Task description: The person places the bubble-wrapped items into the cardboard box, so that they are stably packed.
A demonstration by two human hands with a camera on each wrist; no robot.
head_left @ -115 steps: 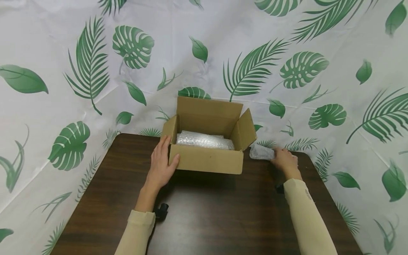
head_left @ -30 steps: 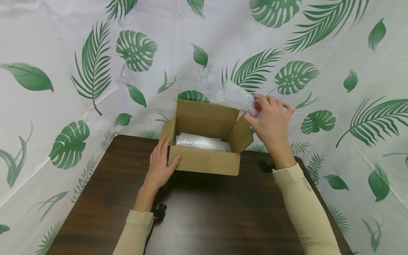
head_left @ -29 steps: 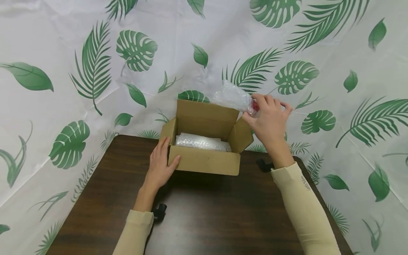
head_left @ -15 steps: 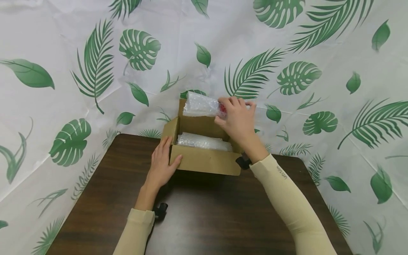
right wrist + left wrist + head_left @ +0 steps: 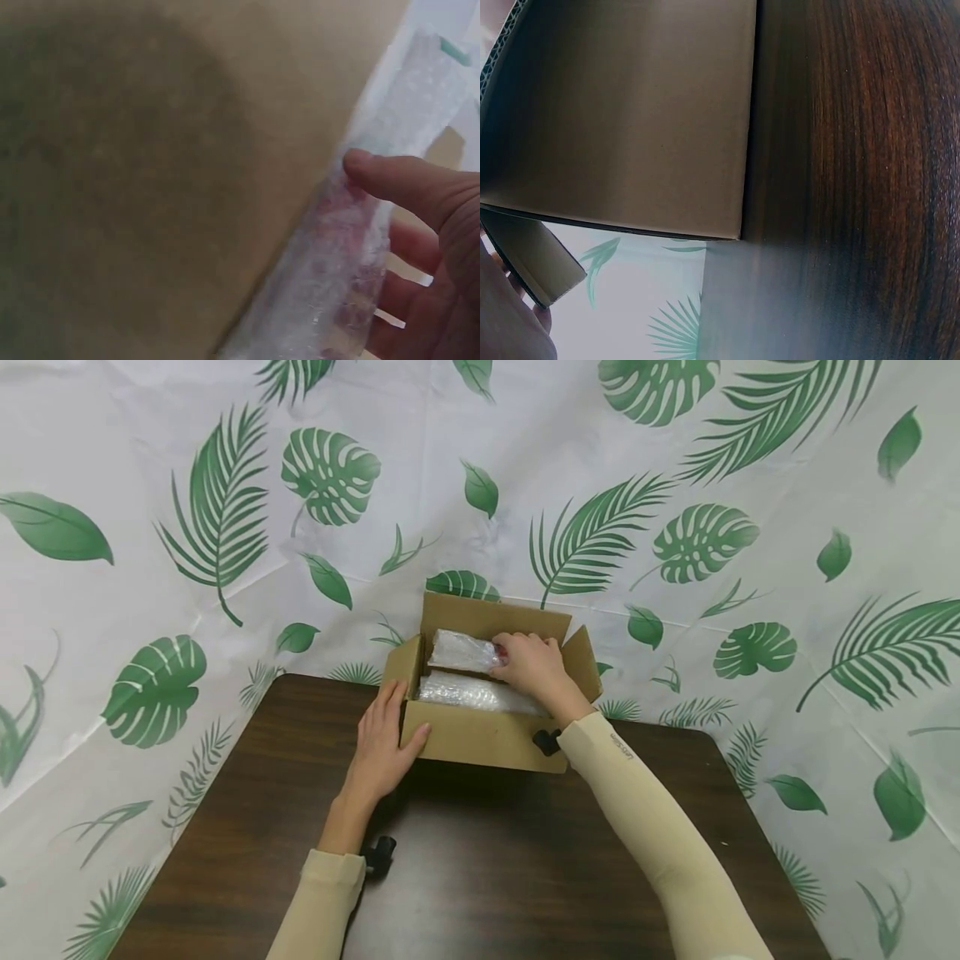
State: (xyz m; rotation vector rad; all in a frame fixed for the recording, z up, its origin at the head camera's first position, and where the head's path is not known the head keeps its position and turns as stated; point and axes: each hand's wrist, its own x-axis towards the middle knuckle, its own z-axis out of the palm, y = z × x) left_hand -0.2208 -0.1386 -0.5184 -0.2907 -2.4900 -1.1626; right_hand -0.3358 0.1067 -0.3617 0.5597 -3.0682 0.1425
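An open-topped cardboard box (image 5: 483, 739) stands at the back of the table. My left hand (image 5: 381, 745) rests against its left front corner, fingers fairly straight along the left flap and thumb on the front panel. In the left wrist view its fingertips show by the flap (image 5: 536, 259). My right hand (image 5: 531, 667) pinches the right end of a bubble-wrapped item (image 5: 459, 652) with something red inside, low at the box's back wall. What the wrap holds is unclear. Another bubble-wrapped bundle (image 5: 476, 693) lies in the box along the front.
The dark wood-grain table (image 5: 465, 868) extends in front of the box. Behind it hangs a white sheet (image 5: 495, 435) printed with green leaves. The box's right flap (image 5: 581, 664) sticks up beside my right wrist.
My right hand has picked up the bubble-wrapped item from the table right of the box, carried it left above the box and lowered it inside at the back. My left hand has stayed put.
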